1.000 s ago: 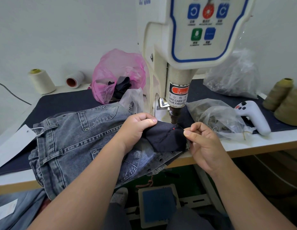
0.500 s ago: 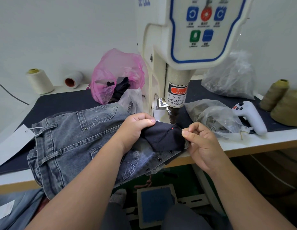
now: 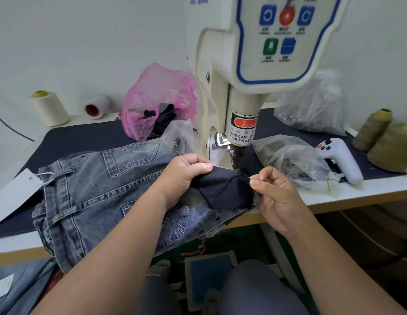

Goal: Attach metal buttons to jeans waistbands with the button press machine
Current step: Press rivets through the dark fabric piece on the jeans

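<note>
the top edge is cutting off the button press machine (image 3: 254, 64) above its control panel, whose small captions are staying illegible. below the machine's warning label (image 3: 243, 130), the punch tip is disappearing behind a dark cloth patch (image 3: 223, 189), which is hiding the jeans (image 3: 102, 189) waistband beneath; no button is showing. right of the machine, contents of clear bags (image 3: 293, 160) are blurring.
</note>
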`<state>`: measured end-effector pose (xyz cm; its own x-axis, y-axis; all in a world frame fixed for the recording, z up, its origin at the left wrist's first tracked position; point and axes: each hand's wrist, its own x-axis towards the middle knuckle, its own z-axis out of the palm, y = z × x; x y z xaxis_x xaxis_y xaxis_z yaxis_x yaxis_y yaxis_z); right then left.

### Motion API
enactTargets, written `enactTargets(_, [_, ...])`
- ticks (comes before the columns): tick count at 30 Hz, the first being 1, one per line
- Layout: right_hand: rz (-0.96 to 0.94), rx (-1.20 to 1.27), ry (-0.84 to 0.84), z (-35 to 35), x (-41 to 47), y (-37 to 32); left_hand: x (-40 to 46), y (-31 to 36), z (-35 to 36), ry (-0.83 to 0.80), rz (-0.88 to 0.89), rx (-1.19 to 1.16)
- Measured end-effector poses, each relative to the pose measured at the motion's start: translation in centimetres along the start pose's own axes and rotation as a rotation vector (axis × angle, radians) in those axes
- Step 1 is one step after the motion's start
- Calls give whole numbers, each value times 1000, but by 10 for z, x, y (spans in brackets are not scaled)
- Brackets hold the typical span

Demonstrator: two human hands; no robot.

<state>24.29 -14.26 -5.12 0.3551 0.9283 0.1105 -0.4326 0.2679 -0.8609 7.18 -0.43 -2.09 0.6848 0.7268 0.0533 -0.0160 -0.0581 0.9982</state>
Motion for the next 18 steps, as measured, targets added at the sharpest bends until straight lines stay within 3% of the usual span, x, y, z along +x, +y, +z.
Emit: enactTargets(18, [-3, -8, 27, 1, 0, 0, 3, -4, -2, -11, 30, 49])
